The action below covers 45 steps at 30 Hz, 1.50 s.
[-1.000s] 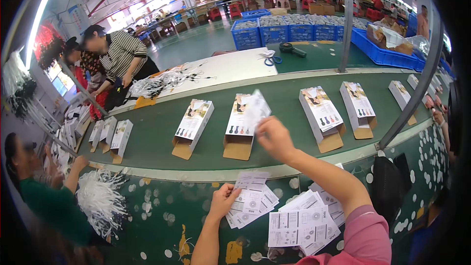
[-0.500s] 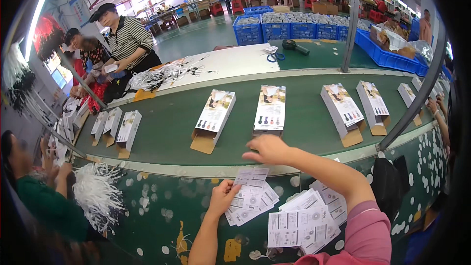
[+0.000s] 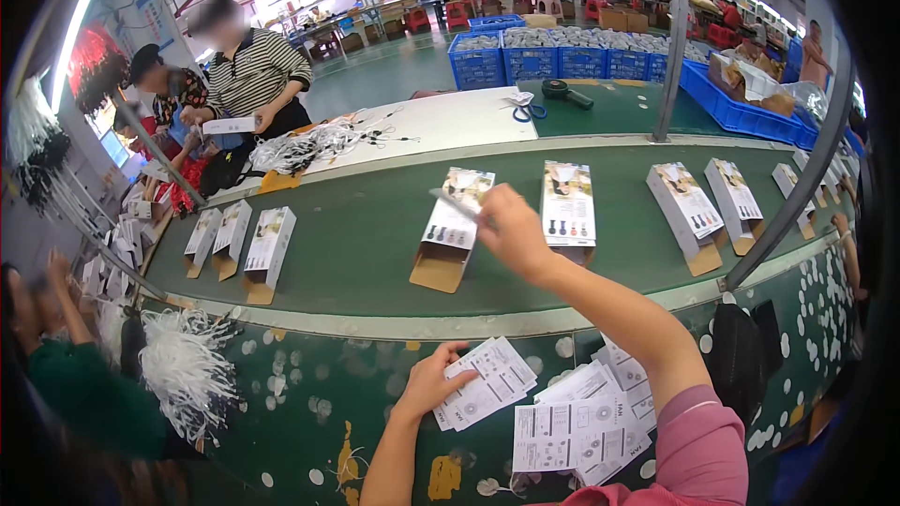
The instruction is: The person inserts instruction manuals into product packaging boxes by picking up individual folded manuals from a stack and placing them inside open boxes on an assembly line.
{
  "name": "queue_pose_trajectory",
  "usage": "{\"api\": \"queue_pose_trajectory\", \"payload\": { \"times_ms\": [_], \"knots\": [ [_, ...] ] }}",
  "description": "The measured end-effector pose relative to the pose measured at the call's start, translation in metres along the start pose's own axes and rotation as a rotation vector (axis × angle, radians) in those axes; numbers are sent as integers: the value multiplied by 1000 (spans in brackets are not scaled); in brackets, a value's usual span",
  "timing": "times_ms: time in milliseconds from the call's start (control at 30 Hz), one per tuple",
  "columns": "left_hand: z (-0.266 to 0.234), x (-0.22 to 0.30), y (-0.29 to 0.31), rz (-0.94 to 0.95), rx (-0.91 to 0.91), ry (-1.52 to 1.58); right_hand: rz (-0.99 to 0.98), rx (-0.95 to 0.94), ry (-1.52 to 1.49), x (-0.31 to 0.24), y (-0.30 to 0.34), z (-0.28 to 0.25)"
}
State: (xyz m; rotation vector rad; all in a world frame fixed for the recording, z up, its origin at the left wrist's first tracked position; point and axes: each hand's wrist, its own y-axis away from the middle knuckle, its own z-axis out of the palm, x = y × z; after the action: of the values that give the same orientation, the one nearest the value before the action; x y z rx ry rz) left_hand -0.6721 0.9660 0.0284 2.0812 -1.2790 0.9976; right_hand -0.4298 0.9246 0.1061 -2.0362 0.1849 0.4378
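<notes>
Right hand: my right hand [image 3: 509,228] is up over the belt [image 3: 366,272], thumb and fingers pinching a leaflet [image 3: 454,203].
Left hand: my left hand [image 3: 433,381] is down on the bench [image 3: 300,450], thumb over a leaflet stack [image 3: 492,379], fingers at its left edge, gripping it.
Held leaflet: blurred, sticks out left of my fingertips, long axis slanting from upper left to lower right, across the box below; touching or just above, can't tell.
Box under it: the printed box [image 3: 448,234] is left of my right hand, long axis running away from me, far end leaning right; brown flap [image 3: 438,267] down toward me. Right hand much nearer than left.
Box on the right: the second printed box [image 3: 567,197], just right of my right hand, lower end partly behind my forearm.
Leaflet pile: the loose pile [image 3: 572,431] is fanned on the bench, right of the stack.
In between: metal rail [image 3: 328,321] separates my left hand from the boxes; my right arm reaches over it.
Farther left: white straps [image 3: 187,370], three boxes [image 3: 267,244] on the belt, co-worker in a green sleeve [image 3: 84,394].
Farther right: black pouch [image 3: 734,351], more boxes [image 3: 689,206], slanting grey post [image 3: 787,192].
Beyond: blue scissors [image 3: 530,112].
</notes>
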Motion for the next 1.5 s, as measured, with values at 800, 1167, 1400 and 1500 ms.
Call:
{"api": "queue_pose_trajectory", "payload": {
  "times_ms": [800, 1167, 1400, 1500],
  "knots": [
    [-85, -107, 12, 34, 324, 257, 409, -981, -340, -78, 62, 80],
    [-142, -144, 23, -57, 15, 600, 686, -425, -439, -90, 70, 145],
    [-171, -170, 25, -24, -25, 507, 776, -97, -507, -99, 55, 172],
    [-184, -177, 28, -70, 9, 517, 738, -94, -476, -111, 49, 185]
  ]
}}
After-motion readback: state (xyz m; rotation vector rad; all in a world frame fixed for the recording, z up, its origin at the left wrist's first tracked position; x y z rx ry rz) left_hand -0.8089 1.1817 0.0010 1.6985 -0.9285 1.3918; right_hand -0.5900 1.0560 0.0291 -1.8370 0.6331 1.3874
